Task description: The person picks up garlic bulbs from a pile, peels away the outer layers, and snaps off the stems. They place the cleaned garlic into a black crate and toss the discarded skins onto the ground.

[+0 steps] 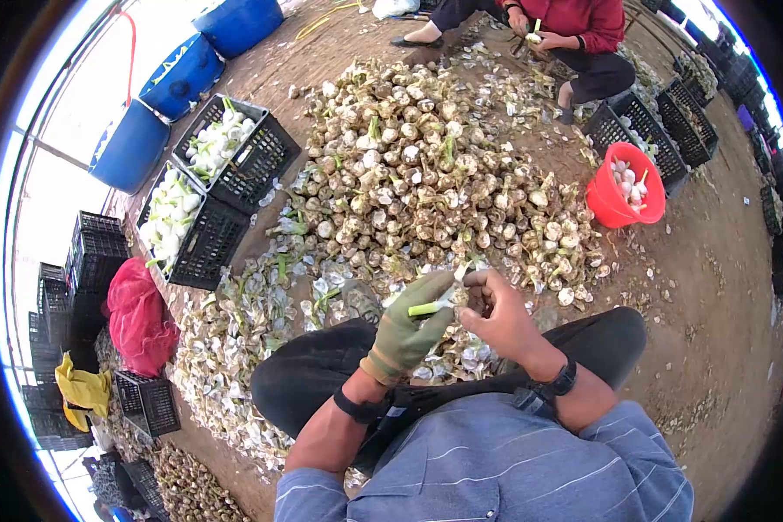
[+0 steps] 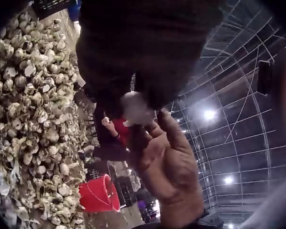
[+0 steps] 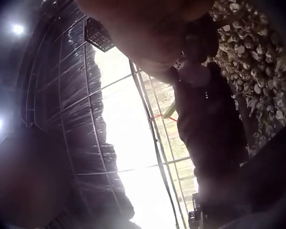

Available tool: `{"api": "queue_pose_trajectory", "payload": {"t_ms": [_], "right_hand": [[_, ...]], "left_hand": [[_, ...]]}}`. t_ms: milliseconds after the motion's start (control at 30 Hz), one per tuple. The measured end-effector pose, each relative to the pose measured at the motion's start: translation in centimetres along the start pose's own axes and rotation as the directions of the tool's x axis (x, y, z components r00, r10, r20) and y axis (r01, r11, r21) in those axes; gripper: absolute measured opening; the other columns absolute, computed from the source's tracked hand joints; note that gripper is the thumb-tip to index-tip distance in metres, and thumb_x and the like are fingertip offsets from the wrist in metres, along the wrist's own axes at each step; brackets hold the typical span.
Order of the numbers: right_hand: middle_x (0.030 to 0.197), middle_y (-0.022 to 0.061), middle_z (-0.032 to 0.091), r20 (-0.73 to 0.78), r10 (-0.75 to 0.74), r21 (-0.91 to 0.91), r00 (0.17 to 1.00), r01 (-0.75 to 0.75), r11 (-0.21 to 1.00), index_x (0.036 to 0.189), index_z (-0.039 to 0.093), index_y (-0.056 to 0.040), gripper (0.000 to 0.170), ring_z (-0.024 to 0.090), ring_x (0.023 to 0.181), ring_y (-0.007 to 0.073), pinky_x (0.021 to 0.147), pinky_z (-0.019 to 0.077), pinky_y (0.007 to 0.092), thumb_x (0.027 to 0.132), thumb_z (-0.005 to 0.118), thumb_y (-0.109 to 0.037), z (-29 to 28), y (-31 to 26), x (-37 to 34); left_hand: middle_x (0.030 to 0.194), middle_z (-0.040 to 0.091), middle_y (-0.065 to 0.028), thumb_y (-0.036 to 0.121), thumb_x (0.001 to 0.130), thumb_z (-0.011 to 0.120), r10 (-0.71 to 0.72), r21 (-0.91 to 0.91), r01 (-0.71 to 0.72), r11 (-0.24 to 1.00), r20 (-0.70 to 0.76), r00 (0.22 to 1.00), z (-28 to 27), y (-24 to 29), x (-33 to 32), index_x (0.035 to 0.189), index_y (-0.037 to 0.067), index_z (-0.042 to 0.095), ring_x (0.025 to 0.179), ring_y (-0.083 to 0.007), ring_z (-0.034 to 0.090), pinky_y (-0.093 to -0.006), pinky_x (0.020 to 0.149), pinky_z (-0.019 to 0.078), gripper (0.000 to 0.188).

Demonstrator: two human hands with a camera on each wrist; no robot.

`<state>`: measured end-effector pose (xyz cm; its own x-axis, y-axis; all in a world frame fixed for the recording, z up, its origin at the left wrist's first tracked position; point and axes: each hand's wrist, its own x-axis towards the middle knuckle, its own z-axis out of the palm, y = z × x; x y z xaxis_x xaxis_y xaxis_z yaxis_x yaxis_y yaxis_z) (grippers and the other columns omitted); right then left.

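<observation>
In the head view my left hand (image 1: pixel 402 324), in a green and tan work glove, grips a garlic bulb (image 1: pixel 459 297) whose cut green stem (image 1: pixel 428 308) points left. My bare right hand (image 1: pixel 506 317) meets it from the other side, with thumb and curled fingers pinching at the bulb. A pale strip of skin stands up at the top of the bulb. The left wrist view shows the right hand (image 2: pixel 170 174) beneath the blurred white bulb (image 2: pixel 137 109), while the gloved hand above is dark. Both hands are mostly in shadow in the right wrist view.
A big heap of unpeeled garlic (image 1: pixel 409 165) lies ahead, with loose skins (image 1: pixel 226 383) at the left. Black crates of cleaned garlic (image 1: pixel 261 161) stand front left, near blue tubs (image 1: pixel 135 148). A red bucket (image 1: pixel 607 196) with bulbs stands right. Another person (image 1: pixel 596 26) sits opposite, handling garlic.
</observation>
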<state>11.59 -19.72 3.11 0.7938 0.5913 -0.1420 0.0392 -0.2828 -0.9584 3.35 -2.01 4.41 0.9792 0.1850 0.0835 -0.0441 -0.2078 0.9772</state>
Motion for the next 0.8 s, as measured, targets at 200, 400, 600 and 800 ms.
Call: {"api": "queue_pose_trajectory", "payload": {"t_ms": [200, 400, 600, 800], "right_hand": [[0.087, 0.0043, 0.062, 0.088, 0.095, 0.114, 0.992, -0.105, 0.988, 0.113, 0.057, 0.0022, 0.035, 0.057, 0.075, 0.0090, 0.066, 0.0481, 0.0274, 0.083, 0.070, -0.011, -0.5, 0.0, -0.1], [0.089, 0.0042, 0.062, 0.089, 0.174, 0.319, 0.981, -0.194, 0.928, 0.111, 0.057, 0.0019, 0.032, 0.056, 0.075, 0.0075, 0.067, 0.0480, 0.0244, 0.084, 0.069, -0.008, -0.9, 1.1, 0.1], [0.087, 0.0089, 0.060, -0.078, -0.127, -0.221, 0.989, 0.107, 0.969, 0.097, 0.064, -0.0038, 0.022, 0.060, 0.069, 0.0169, 0.064, 0.0478, 0.0343, 0.081, 0.074, -0.013, -0.5, -1.7, -0.7], [0.083, 0.0104, 0.062, -0.073, -0.248, -0.295, 0.966, 0.217, 0.931, 0.096, 0.063, -0.0023, 0.019, 0.059, 0.065, 0.0188, 0.061, 0.0478, 0.0358, 0.082, 0.072, -0.011, 0.1, -0.8, -0.1]], "left_hand": [[0.127, 0.062, -0.0200, 0.007, 0.087, 0.064, -0.003, -0.010, 0.004, 1.000, 0.058, 0.998, 0.1, -0.1, -0.3, 0.127, -0.004, 0.060, 0.115, -0.0295, 0.062, -0.0340, 0.097, 0.0484, 0.042], [0.132, 0.060, -0.0214, 0.008, 0.085, 0.063, -0.086, -0.070, 0.092, 0.993, 0.080, 0.993, -0.3, 0.6, -0.1, 0.129, -0.003, 0.061, 0.125, -0.0298, 0.057, -0.0346, 0.106, 0.0432, 0.046], [0.122, 0.064, -0.0166, 0.007, 0.086, 0.065, 0.029, 0.084, -0.027, 0.996, -0.028, 0.999, 0.4, -0.4, -0.3, 0.122, -0.003, 0.061, 0.103, -0.0219, 0.065, -0.0313, 0.090, 0.0524, 0.037], [0.118, 0.067, -0.0146, 0.001, 0.082, 0.072, -0.044, -0.058, 0.040, 0.998, -0.083, 0.996, 0.4, -1.2, -0.9, 0.107, 0.000, 0.061, 0.104, -0.0173, 0.064, -0.0300, 0.090, 0.0519, 0.027]]}}
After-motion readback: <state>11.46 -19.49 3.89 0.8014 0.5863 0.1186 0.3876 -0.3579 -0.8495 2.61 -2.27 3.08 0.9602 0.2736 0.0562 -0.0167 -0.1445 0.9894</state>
